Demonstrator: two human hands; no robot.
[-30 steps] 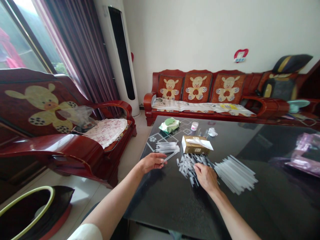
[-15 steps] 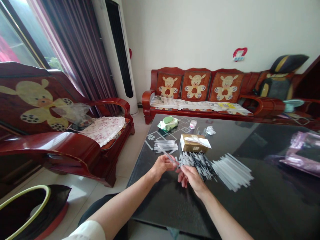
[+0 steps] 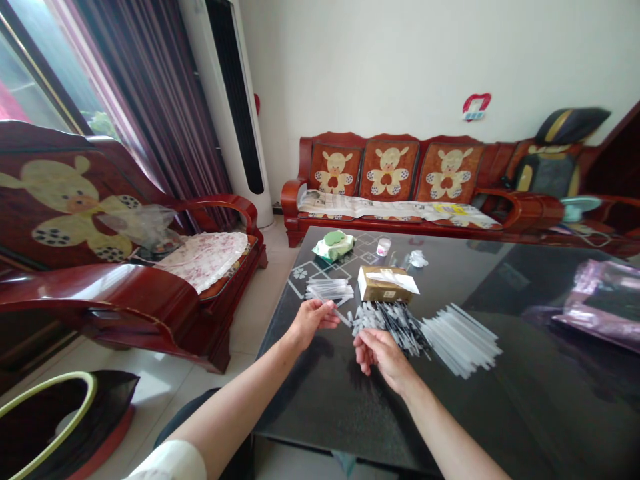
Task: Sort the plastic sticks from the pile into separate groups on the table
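My left hand is closed in a pinch on a slim translucent tube, which slants down to the right and has a greyish piece at its lower end. To its right, my right hand has its fingers curled in, thumb against forefinger; whatever they hold, if anything, is hidden. Just beyond that hand lies a pile of thin black sticks with grey-white ends. Beside the pile, a fanned stack of translucent tubes rests on the table. Several similar slim tubes lie behind my left hand.
On the dark glossy table stand a tissue box, a green wipes pack, a small white jar and a crumpled tissue. Purple plastic packaging lies at the right. Wooden seats stand left and behind.
My hands have moved apart: the left has shifted a little left with the tube, and the right has come off the tube's lower end. The view has turned slightly.
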